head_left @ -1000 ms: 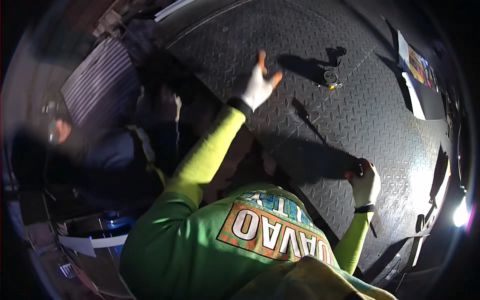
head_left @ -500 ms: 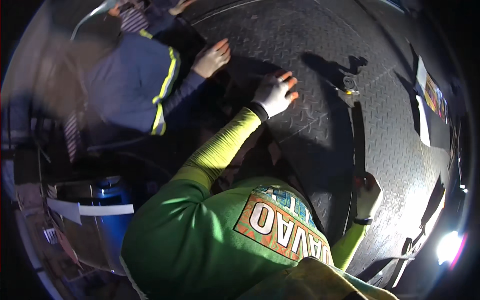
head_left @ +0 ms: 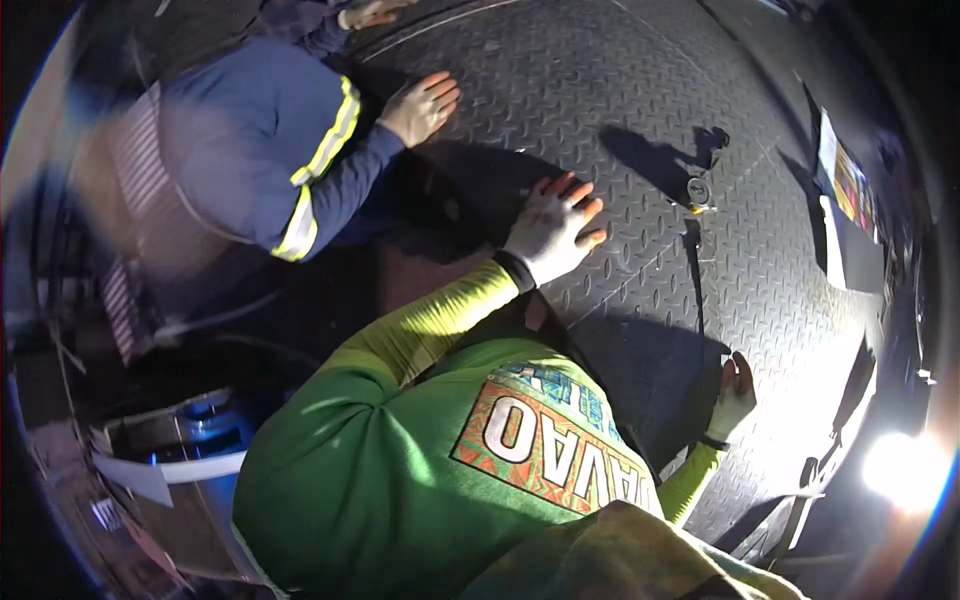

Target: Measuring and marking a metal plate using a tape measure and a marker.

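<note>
My left hand [head_left: 552, 235], in a pale glove with bare fingertips, rests on the dark diamond-plate surface [head_left: 560, 110] with its fingers spread. It holds nothing. My right hand [head_left: 735, 405], gloved alike, is farther right and nearer to me. Its shaded fingers point away from me, slightly apart, with nothing visible in them. Ahead of it lies a small round object with a yellow edge [head_left: 698, 192], which casts a long shadow. A thin dark line [head_left: 697, 280] runs from near this object toward my right hand; whether it is a strip or a shadow is unclear.
At upper left a co-worker in a dark blue jacket [head_left: 235, 120] leans over the plate, with a gloved hand [head_left: 420, 108] on it. Another hand [head_left: 372, 12] shows beyond. A colourful printed sheet [head_left: 845, 175] lies at right, near a bright lamp [head_left: 905, 470].
The dark line ahead of my right hand looks much thinner, and that hand's fingers appear more straightened. My left hand stays on the plate. The view has shifted slightly, and the co-worker's body shows more clearly.
</note>
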`<state>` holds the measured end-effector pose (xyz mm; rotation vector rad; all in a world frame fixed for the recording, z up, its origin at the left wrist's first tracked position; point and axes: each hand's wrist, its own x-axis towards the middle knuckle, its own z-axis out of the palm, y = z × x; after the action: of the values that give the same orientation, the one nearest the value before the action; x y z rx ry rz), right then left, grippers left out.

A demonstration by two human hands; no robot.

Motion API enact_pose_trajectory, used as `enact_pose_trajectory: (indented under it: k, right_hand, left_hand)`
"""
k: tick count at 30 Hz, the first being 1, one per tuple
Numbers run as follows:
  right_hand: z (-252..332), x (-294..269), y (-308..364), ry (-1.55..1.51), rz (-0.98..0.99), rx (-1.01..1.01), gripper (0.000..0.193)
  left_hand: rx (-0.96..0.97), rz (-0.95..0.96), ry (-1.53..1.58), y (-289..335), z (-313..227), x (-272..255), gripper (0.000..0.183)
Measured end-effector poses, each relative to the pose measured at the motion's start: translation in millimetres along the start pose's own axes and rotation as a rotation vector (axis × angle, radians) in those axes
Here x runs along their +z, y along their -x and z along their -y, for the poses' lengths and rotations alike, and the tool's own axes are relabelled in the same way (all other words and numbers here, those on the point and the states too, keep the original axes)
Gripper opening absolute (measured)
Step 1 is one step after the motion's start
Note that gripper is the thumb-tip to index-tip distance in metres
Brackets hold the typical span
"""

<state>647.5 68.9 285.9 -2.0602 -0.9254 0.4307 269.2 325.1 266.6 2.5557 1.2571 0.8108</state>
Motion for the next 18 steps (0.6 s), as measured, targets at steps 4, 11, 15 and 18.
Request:
enact_pose_trajectory:
  k: [4, 11, 15, 18]
  right_hand:
    - [-3, 2, -8, 0.005, 0.023, 0.111, 0.030]
    - [-14, 6, -8, -0.017, -0.085, 0.022, 0.030]
    - [-9, 7, -8, 0.066, -0.104, 0.014, 0.029]
    - [-5, 9, -7, 0.131, -0.128, 0.016, 0.028]
  left_hand:
    - [-0.015, 0.044, 0.023, -2, 1, -2, 0.049]
    - [-0.014, 0.126, 0.080, 3, 0, -6, 0.052]
    - [-0.009, 0.120, 0.099, 1, 1, -7, 0.053]
    - [0.016, 0.122, 0.098, -1, 2, -8, 0.053]
